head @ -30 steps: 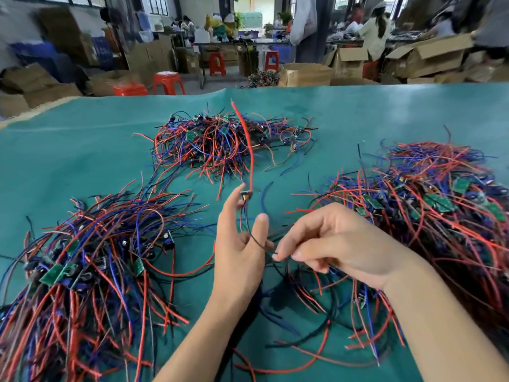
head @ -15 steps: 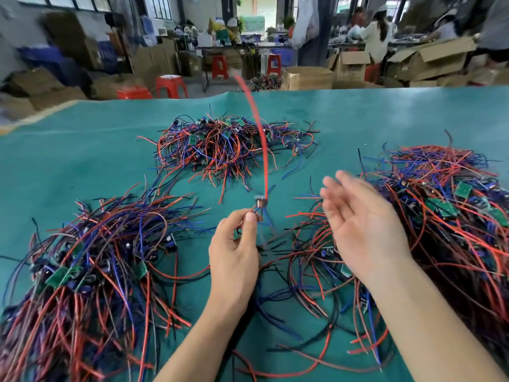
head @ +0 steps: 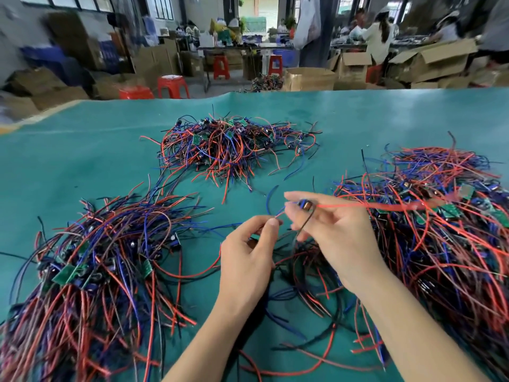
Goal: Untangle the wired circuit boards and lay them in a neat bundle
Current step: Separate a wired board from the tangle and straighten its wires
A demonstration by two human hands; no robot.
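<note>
Over the green worktop (head: 82, 150), the left hand (head: 248, 257) pinches a blue wire (head: 278, 215) while the right hand (head: 336, 232) grips a small component (head: 306, 204) trailing a red wire (head: 371, 206); no writing is legible.

Table (head: 82, 150) with green cover, three wire-and-board heaps: left (head: 91, 271), far centre (head: 234, 147), right (head: 440, 230), loose wires (head: 303, 312) near front edge

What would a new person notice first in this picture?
First, the two hands at the centre: the left hand pinches thin wires, and the right hand holds a small wired component whose red wire stretches right. Around them on the green table cover lie three tangled piles: left, far centre, right.
</note>
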